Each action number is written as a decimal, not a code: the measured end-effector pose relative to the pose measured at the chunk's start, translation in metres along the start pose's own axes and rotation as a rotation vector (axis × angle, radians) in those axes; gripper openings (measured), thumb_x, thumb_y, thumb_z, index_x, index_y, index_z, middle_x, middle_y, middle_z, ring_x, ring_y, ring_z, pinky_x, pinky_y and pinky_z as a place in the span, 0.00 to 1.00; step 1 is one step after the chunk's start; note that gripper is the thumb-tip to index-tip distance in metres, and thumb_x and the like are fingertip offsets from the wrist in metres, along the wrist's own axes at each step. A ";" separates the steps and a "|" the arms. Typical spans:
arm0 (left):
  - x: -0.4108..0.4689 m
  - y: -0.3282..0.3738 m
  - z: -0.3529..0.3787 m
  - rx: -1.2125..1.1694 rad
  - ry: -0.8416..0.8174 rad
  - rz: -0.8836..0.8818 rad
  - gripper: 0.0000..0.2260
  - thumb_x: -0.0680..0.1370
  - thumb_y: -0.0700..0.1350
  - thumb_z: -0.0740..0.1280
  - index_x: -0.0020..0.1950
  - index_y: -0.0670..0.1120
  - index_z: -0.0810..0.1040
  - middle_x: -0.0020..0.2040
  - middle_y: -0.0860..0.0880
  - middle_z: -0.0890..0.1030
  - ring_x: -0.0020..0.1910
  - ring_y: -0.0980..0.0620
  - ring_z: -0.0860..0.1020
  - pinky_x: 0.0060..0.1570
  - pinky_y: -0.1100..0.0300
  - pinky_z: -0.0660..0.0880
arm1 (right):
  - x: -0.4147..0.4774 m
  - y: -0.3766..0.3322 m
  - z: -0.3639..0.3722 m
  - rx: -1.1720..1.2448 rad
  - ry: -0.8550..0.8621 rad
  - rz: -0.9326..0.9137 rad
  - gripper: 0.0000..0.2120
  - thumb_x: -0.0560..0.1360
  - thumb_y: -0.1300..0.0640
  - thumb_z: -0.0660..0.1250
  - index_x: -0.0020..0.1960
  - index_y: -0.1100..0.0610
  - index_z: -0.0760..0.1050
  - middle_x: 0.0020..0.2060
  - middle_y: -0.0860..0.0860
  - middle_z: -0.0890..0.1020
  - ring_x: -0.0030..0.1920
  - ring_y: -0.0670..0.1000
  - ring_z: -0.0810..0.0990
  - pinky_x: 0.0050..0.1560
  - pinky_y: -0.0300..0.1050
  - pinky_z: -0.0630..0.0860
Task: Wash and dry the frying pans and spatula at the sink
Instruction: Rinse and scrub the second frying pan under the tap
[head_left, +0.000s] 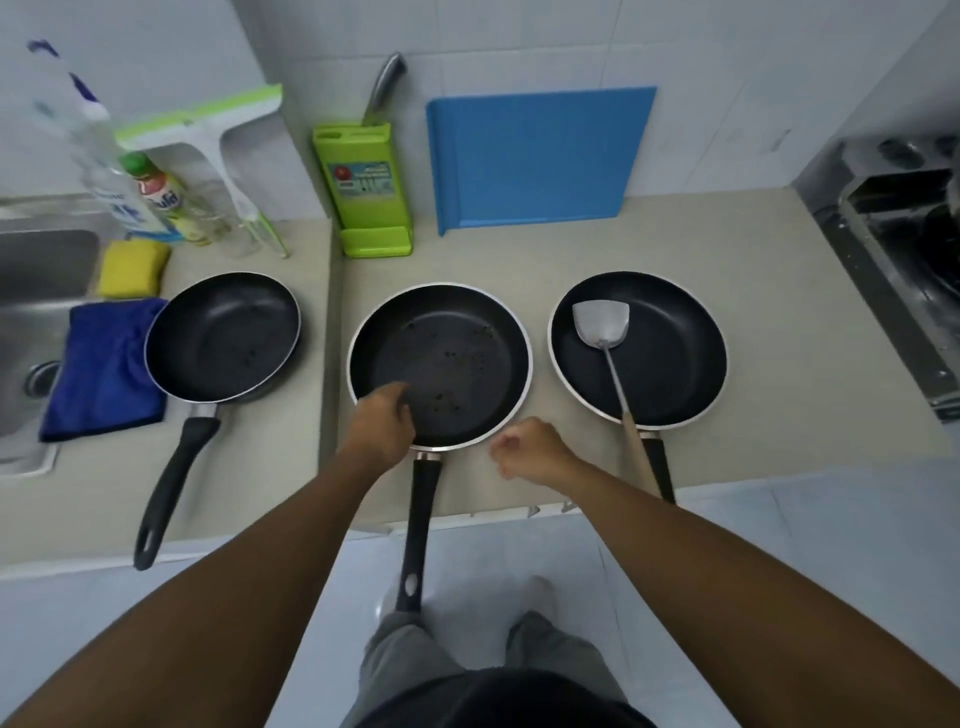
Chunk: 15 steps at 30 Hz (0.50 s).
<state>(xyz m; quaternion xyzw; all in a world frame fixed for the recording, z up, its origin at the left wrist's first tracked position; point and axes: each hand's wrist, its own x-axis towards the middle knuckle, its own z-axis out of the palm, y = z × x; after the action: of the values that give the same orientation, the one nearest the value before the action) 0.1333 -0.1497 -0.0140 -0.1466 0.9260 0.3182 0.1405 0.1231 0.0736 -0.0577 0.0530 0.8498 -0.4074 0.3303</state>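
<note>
Three black frying pans stand in a row on the beige counter, handles toward me. The left pan (223, 338) is next to the sink (41, 280). The middle pan (441, 358) has dark crumbs on its bottom. In the right pan (639, 348) lies a metal spatula (602, 322) with a wooden handle. My left hand (384, 415) hangs over the middle pan's near left rim with loosely curled fingers and holds nothing I can see. My right hand (530, 454) hovers just right of that pan's handle, loosely curled and empty.
A blue cloth (104, 364) and a yellow sponge (132, 267) lie at the sink's edge, with soap bottles (156, 197) behind. A green knife block (363, 176) and a blue cutting board (535, 156) lean on the wall. A stove (909, 234) is at the right.
</note>
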 end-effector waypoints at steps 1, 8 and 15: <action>0.001 -0.010 -0.001 0.024 -0.041 0.011 0.19 0.83 0.36 0.60 0.75 0.39 0.72 0.74 0.36 0.74 0.73 0.36 0.72 0.74 0.49 0.67 | -0.003 -0.004 0.013 0.036 -0.034 0.057 0.07 0.72 0.54 0.70 0.45 0.56 0.86 0.38 0.51 0.87 0.40 0.50 0.87 0.51 0.46 0.84; 0.015 -0.063 0.002 0.297 -0.342 0.100 0.32 0.85 0.37 0.56 0.83 0.37 0.40 0.83 0.37 0.37 0.83 0.40 0.40 0.80 0.53 0.43 | -0.010 -0.024 0.104 0.495 -0.050 0.265 0.10 0.80 0.53 0.69 0.49 0.60 0.81 0.44 0.58 0.87 0.43 0.55 0.87 0.53 0.56 0.84; 0.021 -0.082 0.008 0.363 -0.399 0.169 0.33 0.85 0.38 0.55 0.83 0.38 0.37 0.83 0.40 0.34 0.83 0.42 0.37 0.80 0.51 0.44 | -0.022 -0.038 0.159 0.871 -0.022 0.389 0.22 0.86 0.44 0.53 0.60 0.61 0.75 0.36 0.57 0.85 0.38 0.61 0.85 0.46 0.55 0.83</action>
<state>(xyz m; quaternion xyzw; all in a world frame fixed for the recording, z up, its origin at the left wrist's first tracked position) 0.1450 -0.2109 -0.0722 0.0240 0.9308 0.1805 0.3168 0.2085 -0.0631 -0.0911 0.3401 0.5709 -0.6567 0.3565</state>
